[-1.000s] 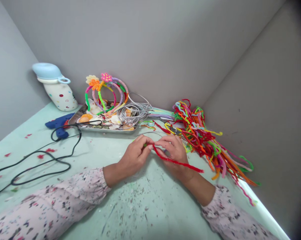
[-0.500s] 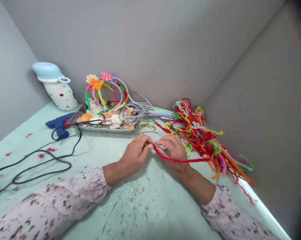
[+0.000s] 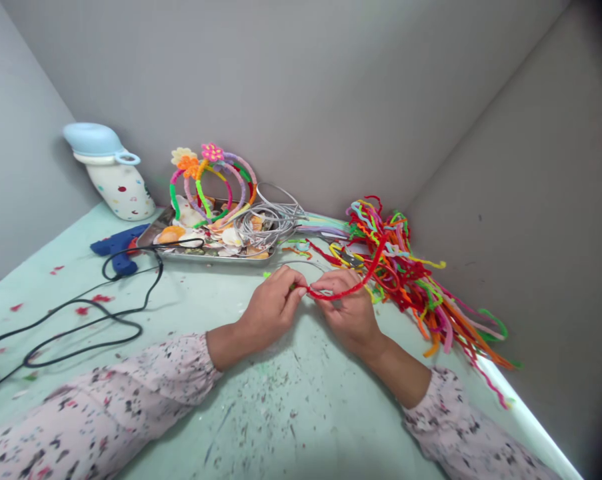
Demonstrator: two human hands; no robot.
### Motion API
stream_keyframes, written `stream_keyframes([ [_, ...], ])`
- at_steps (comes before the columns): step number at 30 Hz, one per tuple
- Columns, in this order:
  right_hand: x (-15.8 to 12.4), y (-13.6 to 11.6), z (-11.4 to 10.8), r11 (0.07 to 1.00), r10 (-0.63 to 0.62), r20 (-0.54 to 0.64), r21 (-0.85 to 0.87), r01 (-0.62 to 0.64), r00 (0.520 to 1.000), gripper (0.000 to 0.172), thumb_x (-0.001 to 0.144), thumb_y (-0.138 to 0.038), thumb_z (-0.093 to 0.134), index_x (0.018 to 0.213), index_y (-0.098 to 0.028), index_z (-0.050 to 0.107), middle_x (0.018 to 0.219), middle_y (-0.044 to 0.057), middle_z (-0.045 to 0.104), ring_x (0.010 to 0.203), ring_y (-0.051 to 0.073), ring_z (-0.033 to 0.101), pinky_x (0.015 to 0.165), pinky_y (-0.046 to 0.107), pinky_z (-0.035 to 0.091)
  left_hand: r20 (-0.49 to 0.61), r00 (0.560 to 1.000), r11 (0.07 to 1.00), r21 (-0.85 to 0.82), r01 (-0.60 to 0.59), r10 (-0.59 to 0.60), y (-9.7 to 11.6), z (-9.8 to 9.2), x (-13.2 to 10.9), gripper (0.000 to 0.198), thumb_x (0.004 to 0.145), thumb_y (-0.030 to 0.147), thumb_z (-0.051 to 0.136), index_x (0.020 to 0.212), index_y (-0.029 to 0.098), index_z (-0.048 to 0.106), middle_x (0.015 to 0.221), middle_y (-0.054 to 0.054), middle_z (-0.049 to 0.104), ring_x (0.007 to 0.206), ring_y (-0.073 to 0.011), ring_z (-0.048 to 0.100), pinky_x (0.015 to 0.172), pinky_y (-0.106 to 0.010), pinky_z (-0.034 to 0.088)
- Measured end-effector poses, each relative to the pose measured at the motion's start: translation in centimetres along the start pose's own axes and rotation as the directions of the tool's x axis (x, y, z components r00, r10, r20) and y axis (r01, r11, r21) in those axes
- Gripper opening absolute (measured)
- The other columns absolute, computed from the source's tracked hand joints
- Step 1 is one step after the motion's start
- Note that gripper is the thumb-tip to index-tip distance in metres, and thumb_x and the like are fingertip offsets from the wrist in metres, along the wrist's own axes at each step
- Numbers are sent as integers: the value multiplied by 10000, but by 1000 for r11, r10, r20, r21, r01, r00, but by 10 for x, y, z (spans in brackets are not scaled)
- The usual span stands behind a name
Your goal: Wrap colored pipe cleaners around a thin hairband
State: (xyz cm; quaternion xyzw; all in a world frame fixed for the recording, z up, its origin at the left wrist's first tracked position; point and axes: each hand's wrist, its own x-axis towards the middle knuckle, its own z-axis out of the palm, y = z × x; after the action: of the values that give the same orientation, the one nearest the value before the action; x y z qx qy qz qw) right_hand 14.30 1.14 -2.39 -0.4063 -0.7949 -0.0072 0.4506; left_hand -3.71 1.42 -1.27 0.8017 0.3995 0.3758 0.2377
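Both my hands meet at the middle of the pale green table (image 3: 261,413). My left hand (image 3: 273,308) is closed in a pinch on a thin grey wire hoop (image 3: 301,265) where a bit of green wrapping shows. My right hand (image 3: 348,308) pinches a red pipe cleaner (image 3: 361,280) right beside the left fingertips. The free end of the red pipe cleaner arches up and to the right over my right hand, toward the pile of pipe cleaners (image 3: 411,280).
A metal tray (image 3: 215,257) at the back holds shells, grey wire hoops and several wrapped headbands (image 3: 211,183). A blue glue gun (image 3: 118,248) lies left of it, its black cord (image 3: 81,320) looping over the table. A white spotted bottle (image 3: 113,177) stands in the corner. Grey walls close in behind and right.
The free end of the red pipe cleaner has swung from lying low across my right wrist up and over my right hand. Both hands stay in the same place.
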Motion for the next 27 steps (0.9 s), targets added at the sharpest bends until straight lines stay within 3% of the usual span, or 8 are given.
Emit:
stream_keyframes([
  [11, -4, -2, 0, 995, 93, 68, 18, -94, 993, 67, 834, -220, 622, 891, -206, 653, 889, 49, 669, 882, 221, 591, 815, 400, 463, 14, 999, 998, 48, -48, 47, 1, -1, -1, 113, 922, 189, 415, 871, 171, 514, 871, -47, 545, 836, -180, 494, 744, -303, 388],
  [18, -4, 1, 3, 989, 68, 50, 125, -74, 996, 74, 824, -197, 638, 896, -214, 640, 897, 42, 661, 905, 206, 598, 843, 392, 464, 14, 1000, 999, 38, -28, 28, -2, 1, 0, 107, 921, 193, 427, 884, 167, 523, 874, -41, 551, 825, -175, 496, 733, -300, 387],
  [27, -3, 0, 2, 989, 83, 63, 120, -90, 995, 83, 825, -182, 630, 896, -225, 624, 889, 33, 658, 902, 209, 589, 834, 390, 457, 11, 1000, 1000, 13, -18, 18, -2, 1, -1, 99, 912, 185, 436, 872, 162, 523, 878, -43, 552, 823, -171, 501, 726, -294, 391],
])
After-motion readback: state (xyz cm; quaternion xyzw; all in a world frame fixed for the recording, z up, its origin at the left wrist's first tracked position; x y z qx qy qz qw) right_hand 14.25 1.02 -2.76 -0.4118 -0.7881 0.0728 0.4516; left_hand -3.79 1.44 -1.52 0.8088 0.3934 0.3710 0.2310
